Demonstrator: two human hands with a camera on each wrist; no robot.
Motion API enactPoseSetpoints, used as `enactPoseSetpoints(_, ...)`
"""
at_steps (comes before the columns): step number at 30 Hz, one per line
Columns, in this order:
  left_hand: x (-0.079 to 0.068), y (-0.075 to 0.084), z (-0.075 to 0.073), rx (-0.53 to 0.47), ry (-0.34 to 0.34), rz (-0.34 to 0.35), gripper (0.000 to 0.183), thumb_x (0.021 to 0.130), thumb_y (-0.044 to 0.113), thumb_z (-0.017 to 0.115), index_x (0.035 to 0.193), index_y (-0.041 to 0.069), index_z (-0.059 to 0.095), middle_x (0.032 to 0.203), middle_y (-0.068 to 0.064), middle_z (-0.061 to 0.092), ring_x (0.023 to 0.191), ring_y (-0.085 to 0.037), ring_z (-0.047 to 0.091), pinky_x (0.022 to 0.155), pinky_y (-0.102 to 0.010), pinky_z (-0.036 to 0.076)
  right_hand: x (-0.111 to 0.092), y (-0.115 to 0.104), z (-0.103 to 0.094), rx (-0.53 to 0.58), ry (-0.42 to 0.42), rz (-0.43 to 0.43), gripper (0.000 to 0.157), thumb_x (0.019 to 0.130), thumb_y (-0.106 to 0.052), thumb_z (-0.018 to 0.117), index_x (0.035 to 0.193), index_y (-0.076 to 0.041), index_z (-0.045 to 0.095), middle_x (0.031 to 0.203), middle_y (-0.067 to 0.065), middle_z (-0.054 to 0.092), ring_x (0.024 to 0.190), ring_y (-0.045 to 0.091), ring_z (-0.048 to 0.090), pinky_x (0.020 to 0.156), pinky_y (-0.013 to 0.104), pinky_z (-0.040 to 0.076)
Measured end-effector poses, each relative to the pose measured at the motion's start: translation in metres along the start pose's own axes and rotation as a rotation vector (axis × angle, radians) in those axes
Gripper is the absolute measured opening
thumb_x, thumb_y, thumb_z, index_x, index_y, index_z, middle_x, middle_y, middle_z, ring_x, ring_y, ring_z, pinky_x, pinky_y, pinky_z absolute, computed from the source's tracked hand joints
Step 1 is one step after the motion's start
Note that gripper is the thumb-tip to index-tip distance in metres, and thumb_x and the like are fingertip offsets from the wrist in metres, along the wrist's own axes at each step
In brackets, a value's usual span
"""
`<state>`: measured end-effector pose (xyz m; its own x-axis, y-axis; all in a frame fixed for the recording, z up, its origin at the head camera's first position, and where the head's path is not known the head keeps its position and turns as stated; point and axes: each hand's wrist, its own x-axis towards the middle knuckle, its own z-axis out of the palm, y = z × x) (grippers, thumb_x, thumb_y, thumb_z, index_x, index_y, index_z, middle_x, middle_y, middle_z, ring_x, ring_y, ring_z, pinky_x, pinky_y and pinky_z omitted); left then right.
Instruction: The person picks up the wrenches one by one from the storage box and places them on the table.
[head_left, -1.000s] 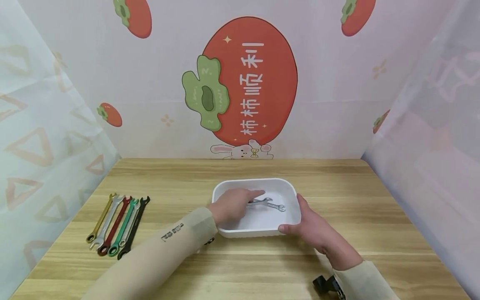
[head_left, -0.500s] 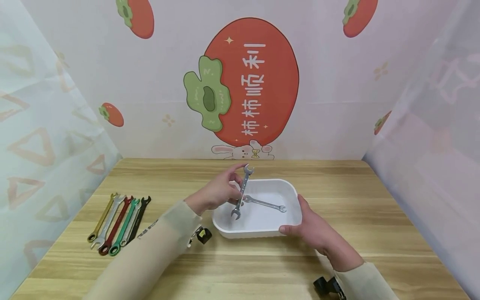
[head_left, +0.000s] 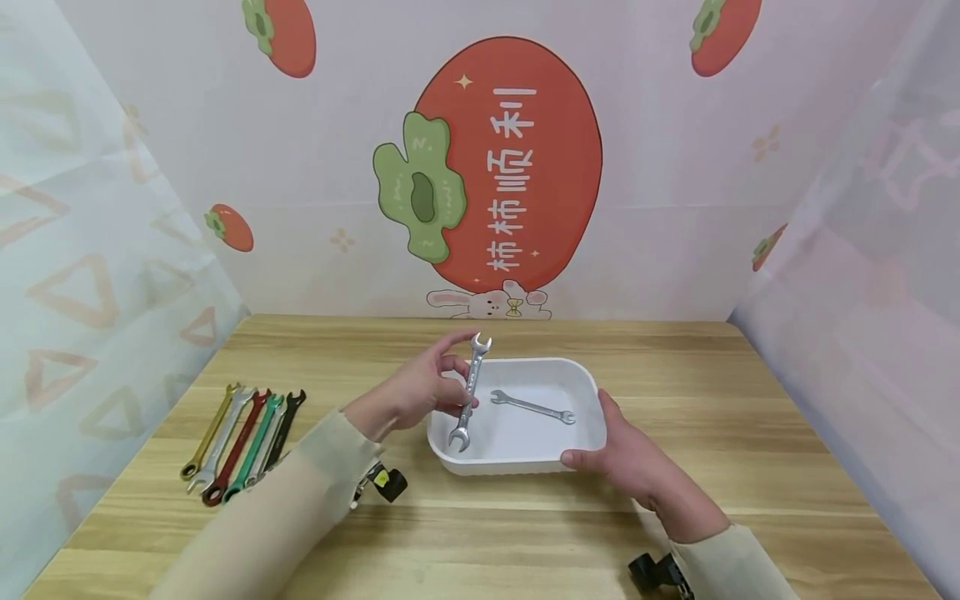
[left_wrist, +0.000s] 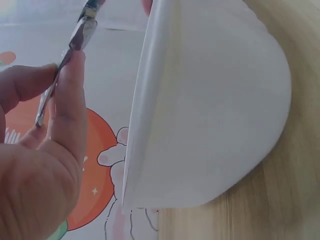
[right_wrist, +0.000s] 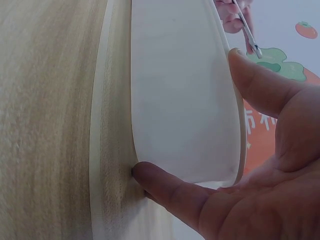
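Note:
My left hand (head_left: 420, 387) pinches a silver open-end wrench (head_left: 472, 385) between thumb and fingers, raised over the left side of a white plastic bin (head_left: 517, 446). The wrench stands steeply tilted, one end up and the other toward me. A second silver open-end wrench (head_left: 532, 407) lies on the bin's floor. At the bin's right end, my right hand (head_left: 630, 458) grips the wall. In the right wrist view its thumb (right_wrist: 255, 75) rests at the rim and a finger (right_wrist: 165, 185) lies by the base. The left wrist view shows the bin's outer wall (left_wrist: 215, 110).
Several combination wrenches lie side by side on the wooden table (head_left: 480, 525) at the left, among them a gold wrench (head_left: 212, 432), a red wrench (head_left: 238, 442) and a black wrench (head_left: 287, 425). A printed cloth backdrop (head_left: 660, 250) stands behind the table.
My left hand reached into the bin, lifted one silver wrench off the other and moved left with it. My right hand stays on the bin.

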<state>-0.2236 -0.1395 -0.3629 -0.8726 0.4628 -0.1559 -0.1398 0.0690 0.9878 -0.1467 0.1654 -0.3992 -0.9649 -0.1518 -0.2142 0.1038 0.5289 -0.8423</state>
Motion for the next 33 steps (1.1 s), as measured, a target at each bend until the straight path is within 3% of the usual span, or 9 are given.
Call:
enactPoseSetpoints(6,-0.01,0.0,-0.003,0.025,0.118,-0.016,0.092,0.078,-0.021,0.064,0.15,0.03,0.037,0.106,-0.019,0.05,0.084,-0.04,0.069,0.069,-0.045,0.059,0.003,0.001,0.0,0.002,0.002,-0.001,0.124,0.077,-0.029,0.088,0.159,-0.004,-0.003,0.154,0.026,0.029,0.13,0.04,0.04,0.108,0.061,0.03)
enactPoseSetpoints(10,-0.017,-0.004,-0.012,0.012,0.143,-0.008,0.093,0.077,-0.022,0.062,0.152,0.027,0.036,0.104,-0.019,0.05,0.086,-0.042,0.068,0.067,-0.043,0.059,0.003,0.001,0.001,-0.006,0.003,-0.001,0.125,0.077,-0.03,0.088,0.158,-0.004,-0.003,0.154,0.028,0.029,0.131,0.041,0.039,0.108,0.062,0.028)
enactPoseSetpoints(17,-0.038,-0.009,-0.042,-0.079,0.145,-0.002,0.095,0.078,-0.022,0.06,0.156,0.019,0.026,0.106,-0.014,0.053,0.078,-0.03,0.067,0.064,-0.037,0.058,0.003,-0.001,0.001,-0.018,0.001,0.009,0.124,0.077,-0.031,0.088,0.159,-0.004,-0.001,0.154,0.027,0.028,0.13,0.042,0.04,0.106,0.063,0.031)
enactPoseSetpoints(20,-0.051,-0.01,-0.058,-0.066,0.165,-0.024,0.094,0.08,-0.022,0.059,0.157,0.018,0.022,0.104,-0.012,0.052,0.074,-0.024,0.063,0.063,-0.034,0.057,0.002,-0.002,0.0,-0.01,-0.002,0.007,0.124,0.077,-0.03,0.088,0.158,-0.004,-0.002,0.155,0.027,0.028,0.13,0.042,0.039,0.106,0.064,0.031)
enactPoseSetpoints(24,-0.067,-0.02,-0.078,0.037,0.231,-0.072,0.095,0.079,-0.021,0.06,0.158,0.017,0.022,0.105,-0.014,0.05,0.074,-0.024,0.059,0.063,-0.035,0.056,0.002,-0.003,0.0,-0.005,-0.005,0.008,0.123,0.077,-0.029,0.088,0.158,-0.004,-0.001,0.155,0.026,0.028,0.13,0.042,0.039,0.106,0.064,0.031)
enactPoseSetpoints(30,-0.087,-0.049,-0.099,0.321,0.357,-0.149,0.09,0.077,-0.017,0.059,0.156,0.014,0.027,0.101,-0.017,0.05,0.07,-0.023,0.052,0.058,-0.038,0.053,0.001,-0.002,0.0,-0.023,-0.006,0.018,0.124,0.078,-0.031,0.087,0.158,-0.004,-0.003,0.156,0.027,0.025,0.133,0.043,0.037,0.107,0.065,0.029)
enactPoseSetpoints(33,-0.093,-0.06,-0.106,0.399,0.385,-0.164,0.089,0.076,-0.016,0.061,0.155,0.011,0.029,0.098,-0.017,0.051,0.067,-0.023,0.05,0.055,-0.038,0.051,0.001,-0.002,0.0,-0.015,-0.007,0.014,0.124,0.078,-0.03,0.087,0.158,-0.003,-0.003,0.156,0.027,0.024,0.133,0.043,0.036,0.107,0.064,0.028)
